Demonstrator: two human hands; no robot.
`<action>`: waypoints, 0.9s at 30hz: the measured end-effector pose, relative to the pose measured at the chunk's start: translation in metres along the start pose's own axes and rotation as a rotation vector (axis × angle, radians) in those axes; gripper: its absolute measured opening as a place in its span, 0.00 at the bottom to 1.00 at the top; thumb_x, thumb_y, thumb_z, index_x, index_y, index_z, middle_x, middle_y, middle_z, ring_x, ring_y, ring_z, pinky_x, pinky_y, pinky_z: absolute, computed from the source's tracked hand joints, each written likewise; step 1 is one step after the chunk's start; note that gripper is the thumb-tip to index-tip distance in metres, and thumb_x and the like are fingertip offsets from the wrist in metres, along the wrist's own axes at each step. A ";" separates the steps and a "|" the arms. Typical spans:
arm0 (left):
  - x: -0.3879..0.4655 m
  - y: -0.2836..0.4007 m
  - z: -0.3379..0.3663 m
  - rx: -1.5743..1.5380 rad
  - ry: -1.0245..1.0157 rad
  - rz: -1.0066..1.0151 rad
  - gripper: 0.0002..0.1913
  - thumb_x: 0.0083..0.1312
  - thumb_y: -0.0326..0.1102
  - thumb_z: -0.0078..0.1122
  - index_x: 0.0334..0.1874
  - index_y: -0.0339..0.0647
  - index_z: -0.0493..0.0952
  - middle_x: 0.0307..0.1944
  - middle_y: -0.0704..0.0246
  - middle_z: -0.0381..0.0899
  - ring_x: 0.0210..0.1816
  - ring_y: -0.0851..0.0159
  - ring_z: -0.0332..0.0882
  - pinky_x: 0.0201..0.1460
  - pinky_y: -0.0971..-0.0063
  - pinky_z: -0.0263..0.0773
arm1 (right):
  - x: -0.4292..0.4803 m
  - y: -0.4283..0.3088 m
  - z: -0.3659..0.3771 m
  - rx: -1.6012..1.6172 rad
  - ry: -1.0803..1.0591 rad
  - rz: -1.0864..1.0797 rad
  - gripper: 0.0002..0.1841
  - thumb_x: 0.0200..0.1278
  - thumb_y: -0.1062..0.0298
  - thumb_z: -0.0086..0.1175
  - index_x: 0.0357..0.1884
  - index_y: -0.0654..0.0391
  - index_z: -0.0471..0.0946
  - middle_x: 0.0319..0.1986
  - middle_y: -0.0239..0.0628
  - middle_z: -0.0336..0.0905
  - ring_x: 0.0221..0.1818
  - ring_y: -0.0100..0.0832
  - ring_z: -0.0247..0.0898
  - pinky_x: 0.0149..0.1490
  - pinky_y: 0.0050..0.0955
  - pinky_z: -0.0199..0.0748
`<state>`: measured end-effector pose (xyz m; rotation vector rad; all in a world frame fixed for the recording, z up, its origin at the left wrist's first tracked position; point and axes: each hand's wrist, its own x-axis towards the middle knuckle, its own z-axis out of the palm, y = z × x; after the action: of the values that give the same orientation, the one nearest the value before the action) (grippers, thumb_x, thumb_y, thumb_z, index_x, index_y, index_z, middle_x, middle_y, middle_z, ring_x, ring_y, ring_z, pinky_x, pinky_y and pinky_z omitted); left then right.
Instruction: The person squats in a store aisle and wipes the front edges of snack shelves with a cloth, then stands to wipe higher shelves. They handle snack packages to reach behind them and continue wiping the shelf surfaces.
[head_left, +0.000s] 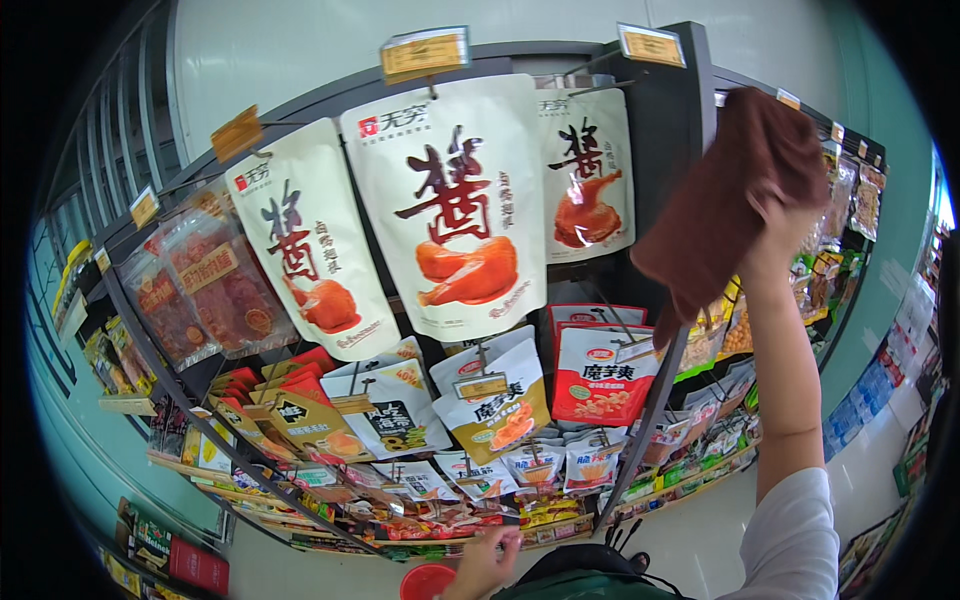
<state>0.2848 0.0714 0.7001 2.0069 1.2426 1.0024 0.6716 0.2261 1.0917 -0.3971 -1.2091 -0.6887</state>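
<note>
My right hand (784, 225) is raised at the right and grips a dark brown cloth (727, 187), held against or just in front of the dark upright (694, 112) of a snack rack; whether they touch is unclear. Low at the bottom centre, my left hand (487, 559) has its fingers partly curled, and nothing shows in it. A red round container (426, 581), partly cut off by the picture's edge, lies beside it. White snack pouches (450, 202) with pictures of cooked poultry hang on hooks left of the cloth.
Lower hooks hold a red pouch (604, 375) and several white and gold pouches (499, 412). Yellow price tags (425, 54) jut out on top. Clear bags of dried meat (210, 277) hang at the left. Another snack rack (874, 150) stands at the right. Cartons (169, 547) sit at lower left.
</note>
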 end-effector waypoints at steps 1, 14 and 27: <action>0.016 0.019 -0.016 -0.009 -0.036 0.027 0.12 0.71 0.34 0.69 0.52 0.38 0.84 0.40 0.60 0.91 0.40 0.56 0.91 0.47 0.63 0.83 | 0.003 -0.013 -0.018 -0.018 -0.002 -0.013 0.24 0.61 0.78 0.69 0.59 0.69 0.79 0.54 0.42 0.86 0.47 0.36 0.84 0.58 0.35 0.80; 0.342 0.349 -0.155 0.766 0.388 1.130 0.19 0.72 0.35 0.67 0.60 0.30 0.79 0.60 0.52 0.80 0.65 0.45 0.76 0.70 0.57 0.71 | -0.030 -0.083 -0.230 -0.250 0.049 0.283 0.25 0.62 0.71 0.67 0.61 0.67 0.78 0.54 0.41 0.86 0.49 0.35 0.83 0.59 0.34 0.80; 0.514 0.374 -0.107 1.496 0.212 0.275 0.58 0.66 0.83 0.52 0.71 0.24 0.73 0.72 0.47 0.71 0.74 0.41 0.67 0.70 0.41 0.70 | -0.086 -0.090 -0.439 -0.518 0.321 0.726 0.26 0.64 0.65 0.64 0.63 0.65 0.77 0.55 0.40 0.85 0.50 0.35 0.82 0.59 0.33 0.79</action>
<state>0.5249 0.3954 1.2028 3.2421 2.2429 0.2693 0.9080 -0.0896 0.8624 -1.0508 -0.4994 -0.3932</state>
